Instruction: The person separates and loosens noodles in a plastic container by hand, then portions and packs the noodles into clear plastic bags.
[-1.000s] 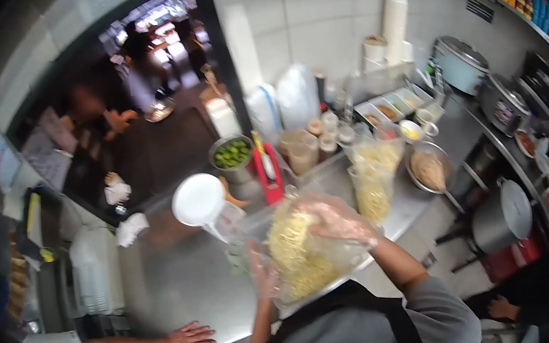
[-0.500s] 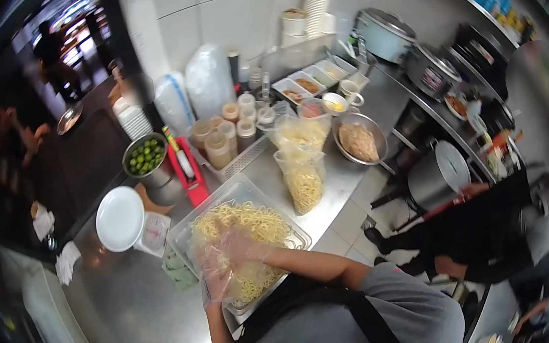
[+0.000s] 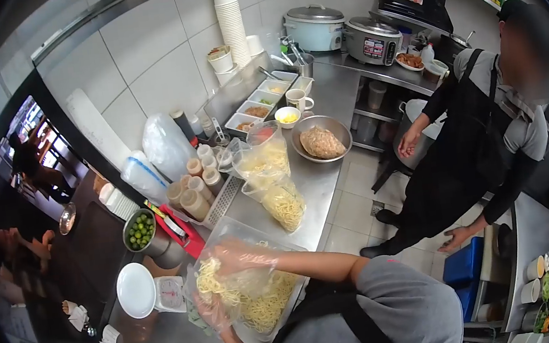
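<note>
Yellow noodles [image 3: 266,308] fill a clear plastic tub [image 3: 223,228] on the steel counter before me. My right hand [image 3: 235,256], in a clear plastic glove, reaches over the tub with its fingers curled on a clump of noodles [image 3: 209,279]. Below it, at the tub's left side, my gloved left hand [image 3: 213,311] is closed on what looks like a clear plastic bag [image 3: 235,294]. The glove and film overlap, so the bag's edges are hard to make out. Filled noodle bags [image 3: 284,204] stand beyond the tub.
A scale [image 3: 170,293] with a white plate [image 3: 136,290] stands left, near a pot of green fruit [image 3: 140,231]. Sauce bottles [image 3: 197,204] and a metal bowl of pale food [image 3: 322,142] are farther back. A co-worker [image 3: 459,130] stands at the right.
The view has turned. My hands have moved apart, with noodles now raised at the tub's left side. The co-worker has turned and stands closer; a bare hand at lower left has gone from view.
</note>
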